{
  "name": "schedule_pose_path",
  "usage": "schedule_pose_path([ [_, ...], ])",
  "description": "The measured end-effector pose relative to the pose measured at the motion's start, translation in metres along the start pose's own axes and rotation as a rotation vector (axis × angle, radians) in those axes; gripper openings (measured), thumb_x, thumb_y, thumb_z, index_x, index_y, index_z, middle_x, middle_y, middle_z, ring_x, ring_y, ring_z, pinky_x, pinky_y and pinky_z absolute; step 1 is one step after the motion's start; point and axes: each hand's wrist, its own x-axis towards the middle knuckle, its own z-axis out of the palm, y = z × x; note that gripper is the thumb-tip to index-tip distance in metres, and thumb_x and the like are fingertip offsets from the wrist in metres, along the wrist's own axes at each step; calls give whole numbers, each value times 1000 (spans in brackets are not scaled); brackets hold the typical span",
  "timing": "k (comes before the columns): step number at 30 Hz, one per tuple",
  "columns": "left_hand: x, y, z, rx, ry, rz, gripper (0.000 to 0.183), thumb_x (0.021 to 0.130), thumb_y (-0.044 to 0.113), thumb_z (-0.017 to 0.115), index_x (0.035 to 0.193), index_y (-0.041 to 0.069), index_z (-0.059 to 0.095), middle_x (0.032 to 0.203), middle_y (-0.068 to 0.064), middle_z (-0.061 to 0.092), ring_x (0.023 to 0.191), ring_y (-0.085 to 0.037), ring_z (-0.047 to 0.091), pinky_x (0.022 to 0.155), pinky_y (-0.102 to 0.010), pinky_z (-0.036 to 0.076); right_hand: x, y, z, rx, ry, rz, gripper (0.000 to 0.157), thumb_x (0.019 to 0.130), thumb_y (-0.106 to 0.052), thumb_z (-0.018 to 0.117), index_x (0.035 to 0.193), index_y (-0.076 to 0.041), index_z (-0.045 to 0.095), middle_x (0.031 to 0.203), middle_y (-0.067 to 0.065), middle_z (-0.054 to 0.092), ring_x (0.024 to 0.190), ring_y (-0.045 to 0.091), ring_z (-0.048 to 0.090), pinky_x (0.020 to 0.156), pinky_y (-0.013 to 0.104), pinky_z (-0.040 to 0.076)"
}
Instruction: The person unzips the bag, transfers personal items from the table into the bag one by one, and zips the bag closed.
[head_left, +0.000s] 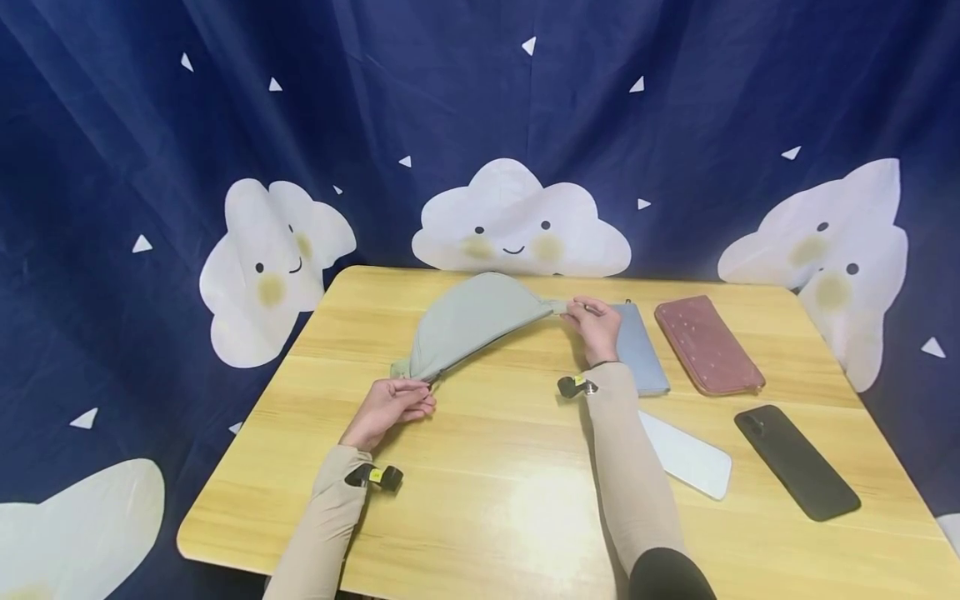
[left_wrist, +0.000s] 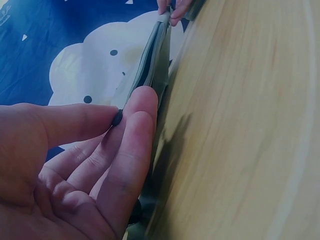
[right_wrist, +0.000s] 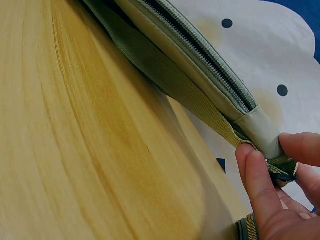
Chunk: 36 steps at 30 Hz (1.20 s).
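A pale grey-green belt bag [head_left: 483,321] is held up slantwise over the far part of the table, its curved side toward the curtain. At its near left end, my left hand [head_left: 390,411] pinches a small black zipper pull [left_wrist: 117,118] between thumb and index finger. My right hand [head_left: 596,325] grips the bag's other end, with thumb and fingers on the end tab [right_wrist: 260,131] and strap. Along the bag's edge runs a zipper [right_wrist: 210,65], a dark gap between its rows of teeth. Below the zipper hangs a green webbing strap [right_wrist: 165,82].
Right of my right hand lies a light blue pouch [head_left: 641,350], partly covered by that hand. A dusky pink zip wallet [head_left: 708,346] is beside it. Nearer me are a white phone-shaped slab [head_left: 690,457] and a black phone [head_left: 797,462]. A blue curtain [head_left: 450,100] hangs behind the table.
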Motion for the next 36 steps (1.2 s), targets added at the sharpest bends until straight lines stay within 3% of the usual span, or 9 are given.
schedule_pose_path([
  [4, -1, 1, 0, 5, 2, -5, 38, 102, 4, 60, 132, -18, 56, 90, -3, 79, 80, -11, 77, 78, -23, 61, 0, 0, 0, 1, -1, 0, 13, 90, 7, 72, 95, -5, 74, 88, 2, 72, 80, 17, 75, 80, 26, 62],
  [11, -4, 1, -3, 10, 6, -3, 37, 101, 3, 61, 131, -19, 57, 91, -6, 80, 81, -11, 77, 79, -23, 61, -2, -2, 1, 5, 0, -5, 13, 90, 7, 72, 94, -5, 74, 86, 2, 73, 77, 16, 75, 79, 26, 62],
  [14, -5, 0, -5, 12, 11, -6, 38, 101, 3, 62, 131, -18, 57, 92, -7, 80, 81, -11, 77, 78, -23, 61, -2, -2, 1, 5, 2, -12, 13, 90, 7, 71, 101, 2, 73, 88, 4, 73, 75, 16, 75, 79, 26, 62],
  [20, -6, -1, -9, -3, 4, -12, 39, 101, 4, 62, 133, -18, 57, 92, -7, 80, 81, -11, 77, 78, -23, 61, -1, -2, 0, 11, -5, -11, 36, 91, 7, 71, 125, 16, 62, 89, 4, 74, 76, 16, 76, 82, 29, 62],
  [36, -8, -3, -12, -29, 1, -30, 38, 100, 2, 62, 132, -19, 57, 86, -2, 79, 79, -11, 77, 77, -23, 61, 3, 0, -3, -25, -10, -12, 41, 90, 5, 72, 127, 18, 60, 82, -2, 73, 73, 11, 74, 85, 30, 61],
])
